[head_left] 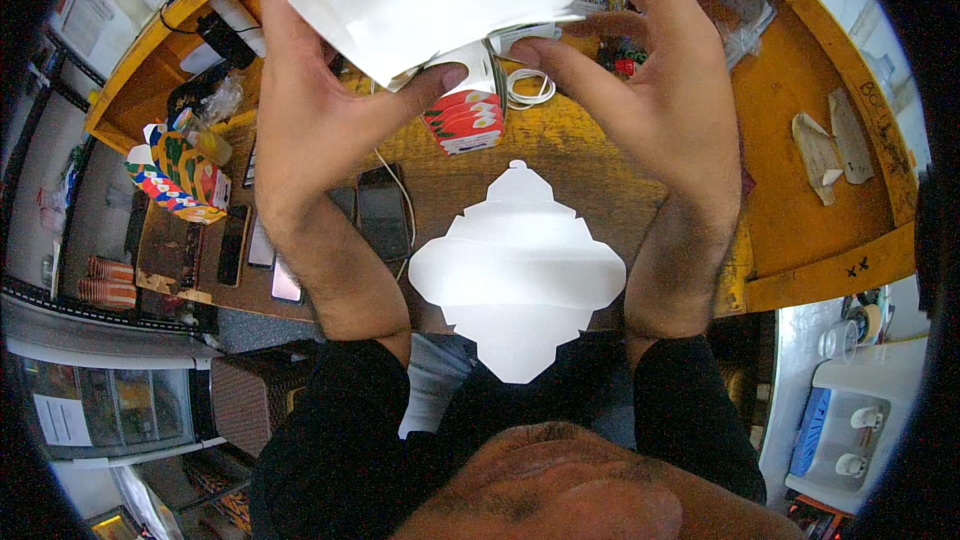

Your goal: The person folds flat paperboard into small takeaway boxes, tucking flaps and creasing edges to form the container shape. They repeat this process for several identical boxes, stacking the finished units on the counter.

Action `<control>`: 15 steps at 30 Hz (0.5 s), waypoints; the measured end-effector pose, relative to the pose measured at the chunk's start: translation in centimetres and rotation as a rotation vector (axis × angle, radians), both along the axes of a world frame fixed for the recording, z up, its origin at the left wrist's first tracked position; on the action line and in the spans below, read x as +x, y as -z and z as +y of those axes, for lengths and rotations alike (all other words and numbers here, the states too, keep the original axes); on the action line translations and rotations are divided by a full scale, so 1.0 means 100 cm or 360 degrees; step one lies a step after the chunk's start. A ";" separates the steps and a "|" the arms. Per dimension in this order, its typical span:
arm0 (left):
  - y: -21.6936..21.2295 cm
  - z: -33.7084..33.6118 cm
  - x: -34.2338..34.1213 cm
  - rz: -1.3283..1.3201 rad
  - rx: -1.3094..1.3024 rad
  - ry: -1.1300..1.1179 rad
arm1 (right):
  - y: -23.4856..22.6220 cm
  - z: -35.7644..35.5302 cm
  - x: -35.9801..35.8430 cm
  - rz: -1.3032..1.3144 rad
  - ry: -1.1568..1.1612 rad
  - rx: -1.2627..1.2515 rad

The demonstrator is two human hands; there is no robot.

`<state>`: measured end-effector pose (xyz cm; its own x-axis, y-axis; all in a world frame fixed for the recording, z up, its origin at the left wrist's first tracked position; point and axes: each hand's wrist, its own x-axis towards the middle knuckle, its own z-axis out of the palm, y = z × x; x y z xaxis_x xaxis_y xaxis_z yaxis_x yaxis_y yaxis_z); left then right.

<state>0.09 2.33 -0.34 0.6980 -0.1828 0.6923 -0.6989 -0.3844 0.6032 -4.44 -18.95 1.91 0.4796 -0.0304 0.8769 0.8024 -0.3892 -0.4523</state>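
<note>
Both hands are raised over the far part of the table around a white cardboard box blank, bent along its folds. My left hand grips its left edge, the thumb lying along the lower side. On the other side my right hand has its fingers behind the right edge and its thumb near a small white flap. Beneath the held cardboard a folded box with a red, patterned side shows in part. Nearer me, a flat white die-cut cardboard blank lies between my forearms, overhanging the table's front edge.
Left on the wooden table are a dark phone, another phone, a pinkish phone and colourful patterned boxes. A coiled white cable lies beyond the flat blank. Torn brown paper rests at the right.
</note>
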 end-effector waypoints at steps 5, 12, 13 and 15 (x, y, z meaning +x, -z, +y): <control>-0.005 -0.011 0.012 -0.0411 -0.0025 -0.0021 | -0.015 -0.026 -0.016 -0.0063 0.0157 -0.0300; -0.005 -0.027 0.001 -0.0701 0.0301 -0.0509 | 0.003 0.005 -0.009 0.0153 -0.0088 -0.0202; -0.003 -0.029 0.001 -0.0784 0.0356 -0.0532 | 0.007 0.006 -0.005 0.0067 -0.0120 -0.0194; -0.004 -0.048 -0.003 -0.0729 0.0126 -0.0359 | 0.014 0.003 0.004 -0.0103 -0.0163 -0.0185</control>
<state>-0.25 -2.46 0.09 0.3548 -0.1269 0.9263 -0.7790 -0.5880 0.2178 -4.00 -18.68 0.53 0.4172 0.1193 0.9010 0.8666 -0.3508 -0.3548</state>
